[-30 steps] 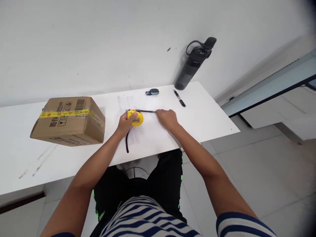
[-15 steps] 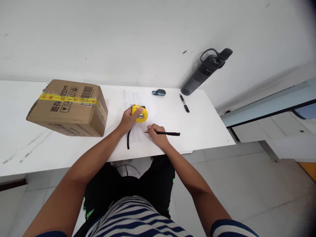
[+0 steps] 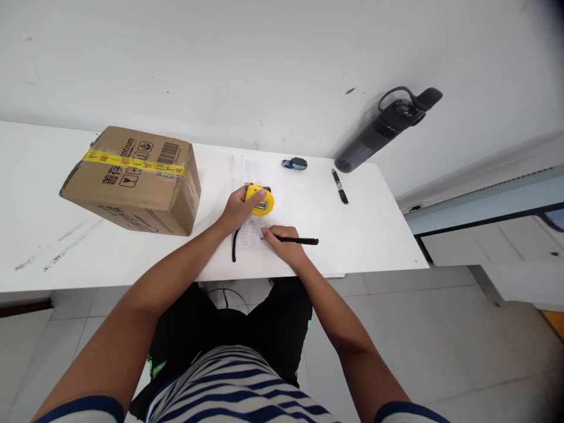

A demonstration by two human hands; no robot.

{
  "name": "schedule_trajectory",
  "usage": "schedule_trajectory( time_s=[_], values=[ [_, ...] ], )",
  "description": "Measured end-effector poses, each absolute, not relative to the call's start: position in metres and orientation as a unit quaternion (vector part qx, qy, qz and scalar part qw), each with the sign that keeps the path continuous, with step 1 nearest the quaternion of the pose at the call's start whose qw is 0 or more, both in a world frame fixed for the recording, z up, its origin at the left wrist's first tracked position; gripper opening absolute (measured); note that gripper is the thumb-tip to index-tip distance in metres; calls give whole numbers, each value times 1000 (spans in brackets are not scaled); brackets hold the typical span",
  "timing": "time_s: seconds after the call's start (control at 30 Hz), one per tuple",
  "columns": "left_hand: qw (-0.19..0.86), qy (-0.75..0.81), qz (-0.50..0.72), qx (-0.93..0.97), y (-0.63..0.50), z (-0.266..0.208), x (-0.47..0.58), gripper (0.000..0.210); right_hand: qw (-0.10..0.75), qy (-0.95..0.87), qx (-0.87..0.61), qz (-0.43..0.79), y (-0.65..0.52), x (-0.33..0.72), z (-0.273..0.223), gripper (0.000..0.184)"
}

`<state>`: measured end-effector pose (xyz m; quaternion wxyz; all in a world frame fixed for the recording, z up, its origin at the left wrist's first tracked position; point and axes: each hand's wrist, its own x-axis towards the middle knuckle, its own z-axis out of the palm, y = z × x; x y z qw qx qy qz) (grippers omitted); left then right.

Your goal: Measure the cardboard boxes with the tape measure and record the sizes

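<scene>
My left hand (image 3: 237, 208) is closed round a yellow tape measure (image 3: 267, 203), thumb on top, held over a sheet of paper (image 3: 244, 170) with rows of small writing. A black wrist strap (image 3: 235, 245) hangs from the tape measure onto the table. My right hand (image 3: 286, 245) pinches a black pen (image 3: 300, 240), its tip at the lower part of the paper and its body pointing right. The fingers under the pen are partly hidden.
A taped cardboard box (image 3: 132, 202) stands on the white table (image 3: 374, 235) at left. Farther back are a small blue-and-black object (image 3: 295, 164), a black marker (image 3: 339, 186) and a dark water bottle (image 3: 374, 138) by the wall. The table's front edge is close to me.
The camera view has shifted, so the things on the table appear farther right. Both hands keep their holds; the pen lies slightly more level and has moved a little against the paper.
</scene>
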<state>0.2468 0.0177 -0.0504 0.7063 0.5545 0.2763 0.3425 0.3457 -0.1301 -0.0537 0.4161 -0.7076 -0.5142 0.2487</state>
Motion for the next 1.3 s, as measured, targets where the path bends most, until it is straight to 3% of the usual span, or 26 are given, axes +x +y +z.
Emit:
schedule_trajectory(
  time_s=[1.3],
  values=[
    [704,241,325,584,19,-52,246,45,443,-490,-716,225,-131,345,-54,54]
  ],
)
